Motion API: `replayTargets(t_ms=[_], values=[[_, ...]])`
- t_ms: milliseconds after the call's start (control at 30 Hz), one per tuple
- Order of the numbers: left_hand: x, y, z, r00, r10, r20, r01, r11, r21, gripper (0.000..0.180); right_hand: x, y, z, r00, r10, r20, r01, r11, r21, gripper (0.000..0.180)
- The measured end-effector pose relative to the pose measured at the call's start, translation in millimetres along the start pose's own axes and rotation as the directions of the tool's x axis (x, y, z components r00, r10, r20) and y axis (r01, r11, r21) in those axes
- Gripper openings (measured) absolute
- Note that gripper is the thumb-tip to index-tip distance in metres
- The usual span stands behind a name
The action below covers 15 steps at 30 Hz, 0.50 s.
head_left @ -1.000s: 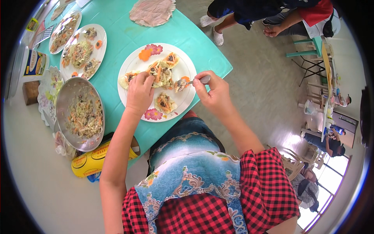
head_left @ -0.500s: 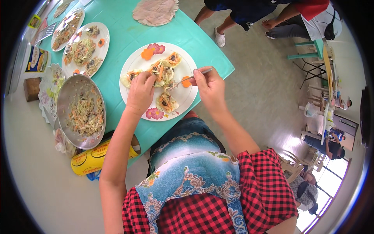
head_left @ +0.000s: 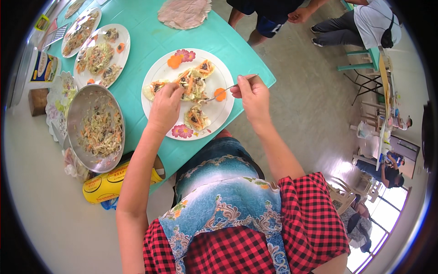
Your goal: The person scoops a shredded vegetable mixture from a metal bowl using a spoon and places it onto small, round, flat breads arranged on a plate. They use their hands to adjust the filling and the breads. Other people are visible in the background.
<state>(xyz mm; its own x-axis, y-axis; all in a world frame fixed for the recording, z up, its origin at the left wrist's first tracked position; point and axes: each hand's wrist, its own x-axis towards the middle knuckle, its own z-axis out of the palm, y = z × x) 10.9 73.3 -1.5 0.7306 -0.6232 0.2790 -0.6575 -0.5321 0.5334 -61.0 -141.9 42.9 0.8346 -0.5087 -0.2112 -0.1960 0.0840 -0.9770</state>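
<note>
In front of me lies a white plate (head_left: 219, 119) with pink flower prints. Shredded vegetable salad (head_left: 194, 86) is heaped at its middle, with smaller mounds on pale leaf pieces around it, one being the near mound (head_left: 196, 118). Carrot flowers (head_left: 220, 94) decorate the rim area. My right hand (head_left: 253, 99) grips a metal fork (head_left: 232, 86), whose tip reaches the right side of the heap. On the heap's left side, my left hand (head_left: 166, 106) has its fingers bent together, touching the food; whatever they pinch is hidden.
A steel bowl (head_left: 72, 141) of mixed salad stands left, beside a yellow wrap box (head_left: 102, 186). Two filled plates, one a round white plate (head_left: 124, 41), sit farther back. A pale crumpled round (head_left: 185, 13) lies at the far edge of the green table (head_left: 253, 75). People stand beyond.
My right hand has shifted slightly right and up with the fork, drawing its tip outward from the heap. My left hand stays almost in place. The people beyond have shifted position.
</note>
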Motion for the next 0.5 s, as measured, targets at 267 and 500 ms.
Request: replayTargets(t_ms=[267,500], values=[[1,0,0,1.0,0.0,-0.002,0.0,1.0,0.0,0.023,6,1,7,0.996,0.092,0.002,-0.091,0.982,0.165,0.02],[2,1,-1,1.0,-0.003,-0.004,0.003,1.0,-0.008,0.022,11,-19,-17,0.999,-0.047,-0.025,0.049,0.997,0.055,0.018]])
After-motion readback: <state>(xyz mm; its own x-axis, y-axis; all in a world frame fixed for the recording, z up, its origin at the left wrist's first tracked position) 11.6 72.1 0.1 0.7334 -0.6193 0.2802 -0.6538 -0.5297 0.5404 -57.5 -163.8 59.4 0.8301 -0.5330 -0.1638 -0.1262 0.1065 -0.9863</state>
